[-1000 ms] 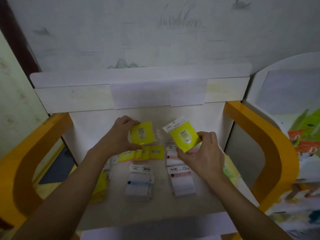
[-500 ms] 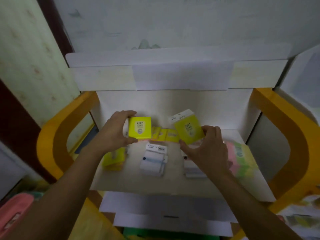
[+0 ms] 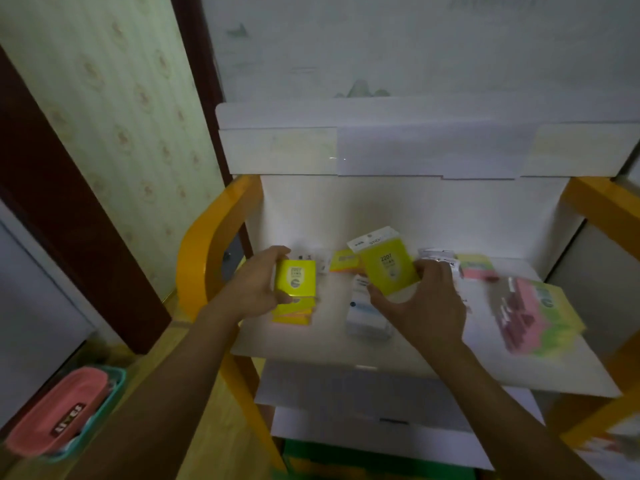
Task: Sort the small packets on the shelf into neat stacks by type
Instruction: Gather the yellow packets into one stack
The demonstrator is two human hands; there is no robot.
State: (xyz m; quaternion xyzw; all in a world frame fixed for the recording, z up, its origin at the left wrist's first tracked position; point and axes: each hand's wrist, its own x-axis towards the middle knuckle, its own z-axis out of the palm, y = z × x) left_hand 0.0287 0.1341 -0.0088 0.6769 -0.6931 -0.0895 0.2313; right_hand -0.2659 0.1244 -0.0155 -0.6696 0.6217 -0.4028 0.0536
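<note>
My left hand grips a yellow packet just above a small yellow stack at the left of the white shelf. My right hand holds a second yellow packet with a white header, tilted, over the shelf's middle. Beneath it lies a white and blue packet pile. Orange-yellow packets lie at the back, white ones behind my right hand.
A pink and green stack fills the shelf's right side. Orange frame arms flank the shelf, and lower white shelves sit beneath. A pink case in a teal tray lies on the floor, left.
The view has swung left and down. My left hand lowered its yellow packet onto the left yellow stack. My right hand keeps its packet raised.
</note>
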